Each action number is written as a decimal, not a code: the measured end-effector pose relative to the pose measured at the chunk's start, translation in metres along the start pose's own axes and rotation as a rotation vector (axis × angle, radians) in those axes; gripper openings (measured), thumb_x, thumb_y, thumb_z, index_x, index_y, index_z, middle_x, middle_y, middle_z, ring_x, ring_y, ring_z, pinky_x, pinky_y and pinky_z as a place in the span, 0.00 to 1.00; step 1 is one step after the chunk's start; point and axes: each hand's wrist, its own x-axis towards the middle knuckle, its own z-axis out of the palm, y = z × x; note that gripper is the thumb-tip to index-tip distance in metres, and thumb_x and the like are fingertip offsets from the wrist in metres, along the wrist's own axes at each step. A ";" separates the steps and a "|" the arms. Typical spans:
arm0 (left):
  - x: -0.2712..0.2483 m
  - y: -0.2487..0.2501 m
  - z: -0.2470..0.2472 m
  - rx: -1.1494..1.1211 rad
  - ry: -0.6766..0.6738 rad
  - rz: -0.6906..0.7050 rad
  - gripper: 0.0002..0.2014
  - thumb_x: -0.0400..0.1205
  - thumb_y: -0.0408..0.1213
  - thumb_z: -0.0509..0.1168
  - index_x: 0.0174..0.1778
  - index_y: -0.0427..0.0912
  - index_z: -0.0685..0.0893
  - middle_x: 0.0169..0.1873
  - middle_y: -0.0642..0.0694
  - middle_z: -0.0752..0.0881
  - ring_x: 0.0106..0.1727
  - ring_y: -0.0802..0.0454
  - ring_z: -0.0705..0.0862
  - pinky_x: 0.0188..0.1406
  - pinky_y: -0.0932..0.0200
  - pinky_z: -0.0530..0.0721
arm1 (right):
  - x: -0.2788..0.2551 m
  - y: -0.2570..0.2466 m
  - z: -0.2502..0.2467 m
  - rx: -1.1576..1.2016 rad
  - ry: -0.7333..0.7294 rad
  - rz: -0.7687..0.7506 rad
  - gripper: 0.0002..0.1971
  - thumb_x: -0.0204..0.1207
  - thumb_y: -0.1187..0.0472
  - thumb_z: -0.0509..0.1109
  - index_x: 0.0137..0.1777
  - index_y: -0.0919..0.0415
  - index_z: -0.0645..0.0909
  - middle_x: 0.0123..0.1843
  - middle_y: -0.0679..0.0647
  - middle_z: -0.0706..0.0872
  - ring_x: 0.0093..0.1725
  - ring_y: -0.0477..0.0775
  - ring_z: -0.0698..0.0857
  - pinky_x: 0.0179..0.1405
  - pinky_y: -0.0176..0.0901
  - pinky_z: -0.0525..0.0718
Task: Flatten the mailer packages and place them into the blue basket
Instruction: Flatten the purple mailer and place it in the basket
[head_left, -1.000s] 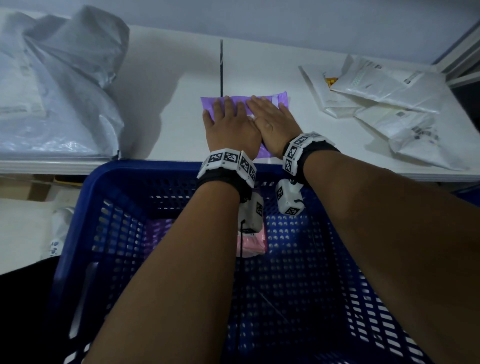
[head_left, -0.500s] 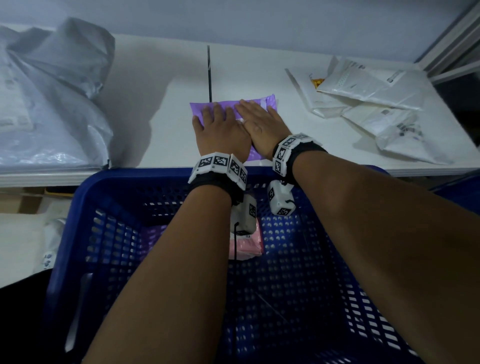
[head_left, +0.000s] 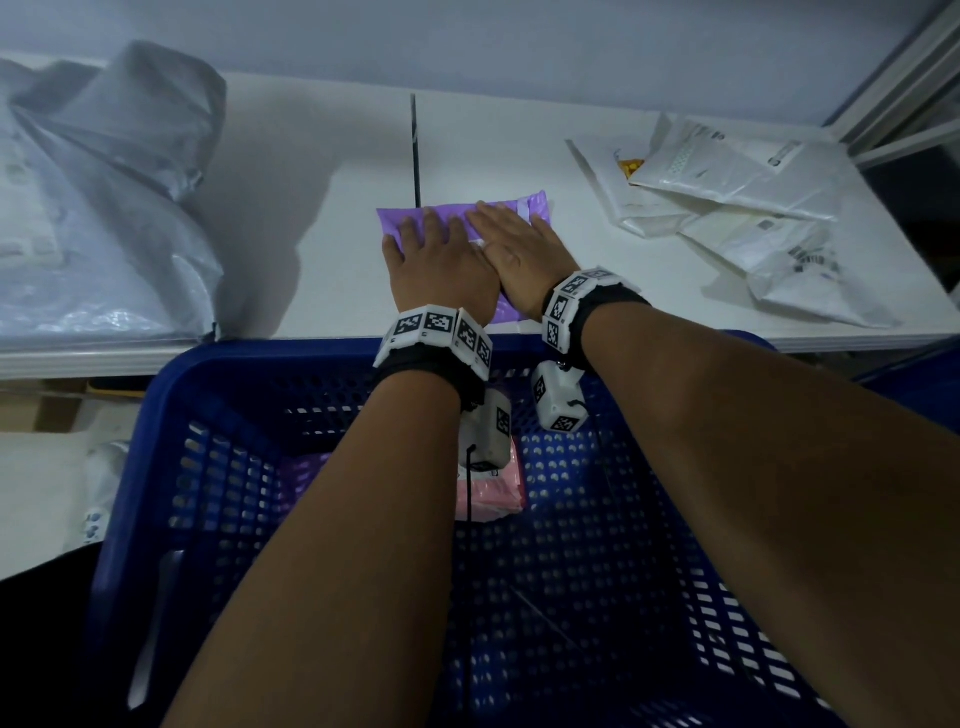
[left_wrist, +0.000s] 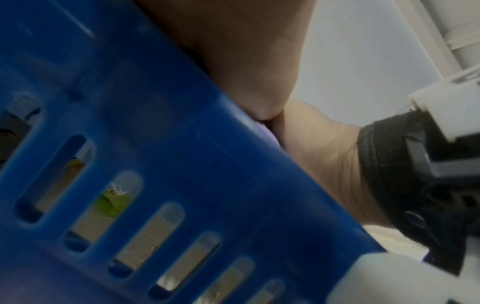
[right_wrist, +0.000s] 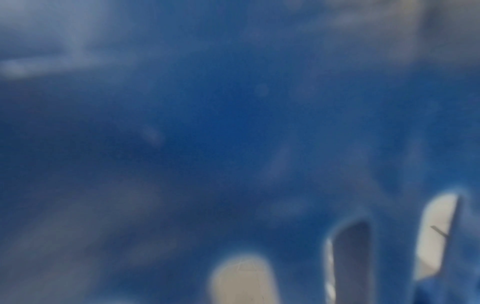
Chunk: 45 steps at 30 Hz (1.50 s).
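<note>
- Purple plastic film of a mailer (head_left: 511, 203) is seen lying flat on the white table (head_left: 311, 208), near the table's front edge, with both hands laid on top of it.
- Fingers of the left hand (head_left: 441, 265) are observed extended and slightly spread, palm down on the left part of the purple mailer.
- Fingers of the right hand (head_left: 517, 260) are observed straight and held close together, palm down on the right part; the two hands touch side by side.
- Nothing is gripped or pinched by either hand; the packet is pressed under flat palms only.
- Marker-tagged wristbands with small white camera blocks are worn on both wrists, which are held above the far rim of the blue basket (head_left: 249, 364).
- The blue basket is positioned directly in front of the table edge, below the forearms; a pink packet (head_left: 493, 493) is noted on its perforated floor, and a purple item (head_left: 306, 470) is dimly visible beside it.
- White mailers (head_left: 727, 208) are piled loosely on the table to the right, well apart from the hands.
- A large grey plastic bag (head_left: 104, 208) is recorded on the table to the left.
- The right wrist view is filled with blurred blue plastic; the fingers cannot be judged from it.
</note>
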 end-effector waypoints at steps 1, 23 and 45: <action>0.000 0.000 0.000 0.001 -0.001 0.001 0.29 0.89 0.49 0.44 0.87 0.45 0.58 0.87 0.40 0.57 0.87 0.37 0.52 0.85 0.37 0.48 | 0.000 0.000 0.000 0.003 0.001 0.001 0.26 0.91 0.50 0.43 0.88 0.51 0.53 0.90 0.47 0.52 0.88 0.45 0.48 0.87 0.53 0.41; 0.000 -0.001 0.002 -0.031 0.019 0.023 0.28 0.90 0.47 0.44 0.87 0.41 0.59 0.86 0.37 0.58 0.87 0.39 0.55 0.86 0.42 0.48 | 0.002 0.002 0.004 -0.001 0.031 0.007 0.25 0.91 0.52 0.43 0.88 0.51 0.55 0.90 0.47 0.53 0.88 0.44 0.49 0.87 0.52 0.42; 0.009 -0.028 -0.003 -0.113 0.056 -0.041 0.36 0.81 0.65 0.51 0.82 0.48 0.69 0.86 0.41 0.59 0.87 0.42 0.55 0.85 0.40 0.50 | -0.003 -0.005 0.000 -0.095 0.062 0.145 0.30 0.89 0.46 0.43 0.89 0.55 0.52 0.90 0.58 0.48 0.89 0.56 0.45 0.87 0.53 0.43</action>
